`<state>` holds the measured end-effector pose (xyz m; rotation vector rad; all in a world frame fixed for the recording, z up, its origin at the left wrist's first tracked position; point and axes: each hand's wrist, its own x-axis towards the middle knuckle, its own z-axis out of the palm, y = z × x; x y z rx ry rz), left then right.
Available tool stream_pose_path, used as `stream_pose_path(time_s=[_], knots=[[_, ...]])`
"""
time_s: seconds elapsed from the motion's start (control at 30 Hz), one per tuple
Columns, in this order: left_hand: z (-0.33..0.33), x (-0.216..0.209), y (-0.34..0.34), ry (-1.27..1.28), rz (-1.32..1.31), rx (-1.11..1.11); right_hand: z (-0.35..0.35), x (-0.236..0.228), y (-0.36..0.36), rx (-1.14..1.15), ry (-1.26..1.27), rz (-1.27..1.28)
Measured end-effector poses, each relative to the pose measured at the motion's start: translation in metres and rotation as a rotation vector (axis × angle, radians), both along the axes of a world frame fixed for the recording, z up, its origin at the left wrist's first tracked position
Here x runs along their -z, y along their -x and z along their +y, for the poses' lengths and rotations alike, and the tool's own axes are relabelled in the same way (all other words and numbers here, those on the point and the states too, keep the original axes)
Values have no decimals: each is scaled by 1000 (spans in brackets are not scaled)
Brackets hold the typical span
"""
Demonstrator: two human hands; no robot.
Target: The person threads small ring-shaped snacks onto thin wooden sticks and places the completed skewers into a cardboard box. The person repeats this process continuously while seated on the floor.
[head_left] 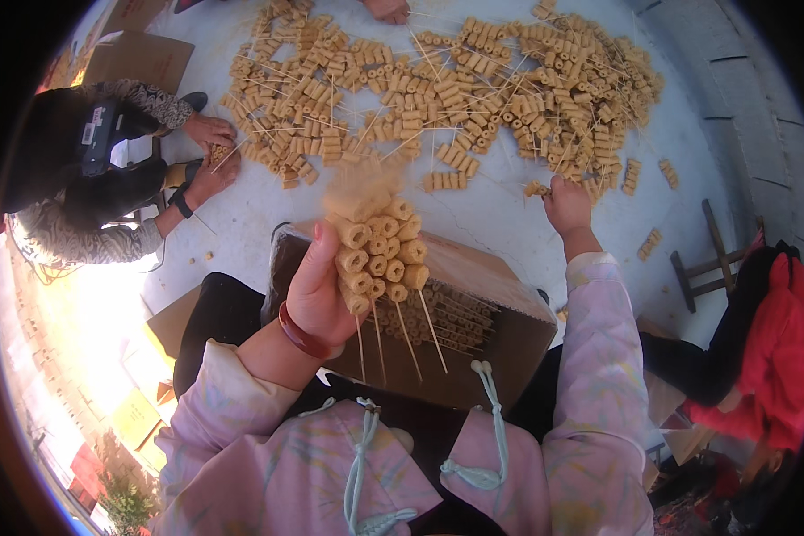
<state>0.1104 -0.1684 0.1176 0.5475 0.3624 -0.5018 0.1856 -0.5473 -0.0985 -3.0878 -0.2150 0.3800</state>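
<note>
Pale flat surface (268, 201) carries sprawling heap of tan, ridged, tubular skewers (581, 89), too many for me to count. Patterned-sleeved co-worker (89, 195) at its left. One open brown cardboard box (514, 353) stands between wearer and heap. Above it, left hand (317, 290) grips bundle of tan tubes (380, 255), partly blocking my view inside; four thin wooden sticks (406, 335) show, pointing toward box's near edge, long axis near-to-far. Right hand (567, 205) pinches one tan skewer (536, 188) at heap's near edge.

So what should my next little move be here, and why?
I'd probably lift the loose skewer at your right hand's fingertips toward the bundle of skewers. That skewer sits by the edge of the pile, while your left hand holds the bundle with its sticks angled the same way, above the open box.
</note>
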Motion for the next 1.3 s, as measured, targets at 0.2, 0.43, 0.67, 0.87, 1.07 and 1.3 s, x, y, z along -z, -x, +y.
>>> stream_pose_path(time_s=[0.2,0.43,0.67,0.87,1.07,1.3], knots=[[-2,-9,4,79,-77,57,44,-120,7,246,-612,-136],[-4,-33,14,243,-215,81,153,-261,51,217,-682,-233],[5,-50,26,170,-276,34,217,-295,104,310,-891,-276],[6,-54,33,361,-271,114,222,-298,131,427,-1081,-288],[7,-51,33,415,-245,192,220,-302,140,524,-1048,-319],[3,-48,31,509,-277,208,215,-300,135,342,-995,-430]])
